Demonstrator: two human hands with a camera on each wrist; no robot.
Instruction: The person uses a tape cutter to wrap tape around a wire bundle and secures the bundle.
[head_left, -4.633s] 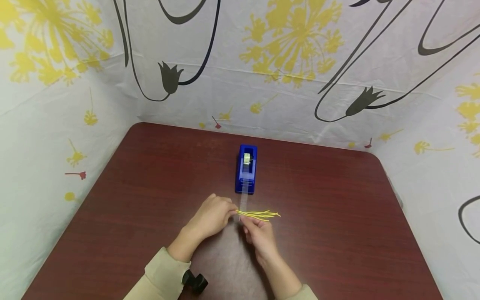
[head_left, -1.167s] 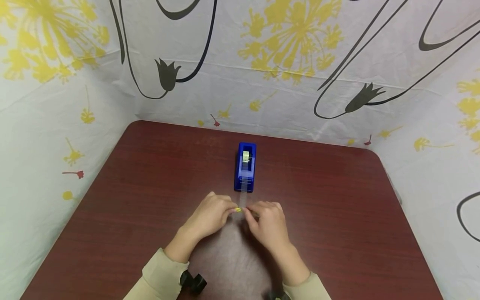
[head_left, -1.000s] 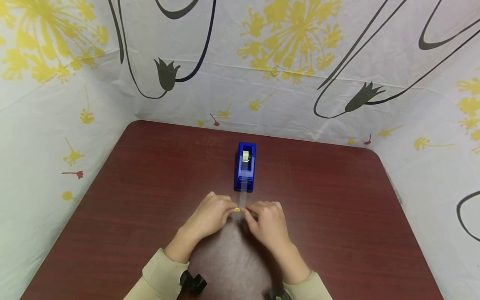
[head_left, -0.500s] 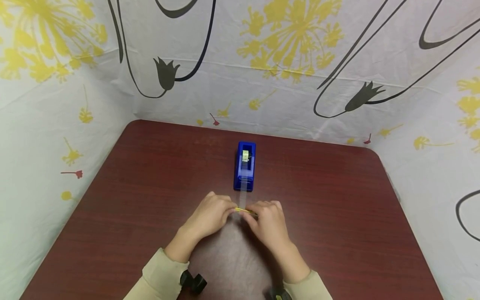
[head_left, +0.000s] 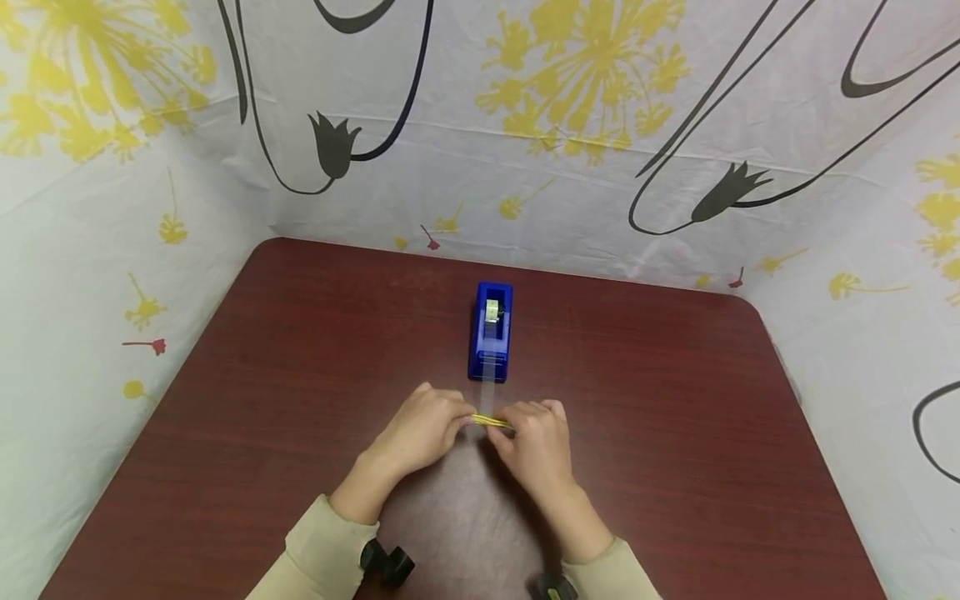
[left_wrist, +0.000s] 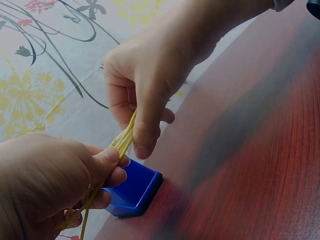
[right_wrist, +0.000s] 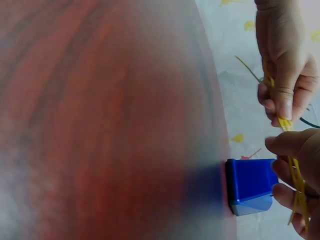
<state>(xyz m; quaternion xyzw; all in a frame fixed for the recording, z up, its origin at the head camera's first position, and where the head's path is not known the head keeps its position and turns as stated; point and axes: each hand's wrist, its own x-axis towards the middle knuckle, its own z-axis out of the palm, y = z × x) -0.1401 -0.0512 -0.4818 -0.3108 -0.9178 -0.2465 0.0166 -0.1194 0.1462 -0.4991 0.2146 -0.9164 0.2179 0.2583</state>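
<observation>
A small bundle of thin yellow cords [head_left: 492, 421] is stretched between both hands over the table. My left hand [head_left: 420, 429] pinches its left part between thumb and fingers; my right hand [head_left: 538, 446] grips it a short way to the right. Beyond them stands a blue tape dispenser [head_left: 492, 343], from which a strip of clear tape [head_left: 487, 398] runs toward me to the cords. In the left wrist view, the cords [left_wrist: 123, 142] pass from one thumb to the other. Loose cord ends [right_wrist: 296, 195] lie under the right fingers in the right wrist view.
The dark red-brown table [head_left: 660, 433] has rounded far corners. A white cloth [head_left: 420, 192] with yellow and grey flower prints hangs along its back and sides. Black wrist cameras [head_left: 390, 567] sit at the sleeve cuffs.
Several seconds ago the loose cord ends fanned out right of the right hand; now that hand covers them. Over the last second it has shifted slightly, baring more cord between the hands.
</observation>
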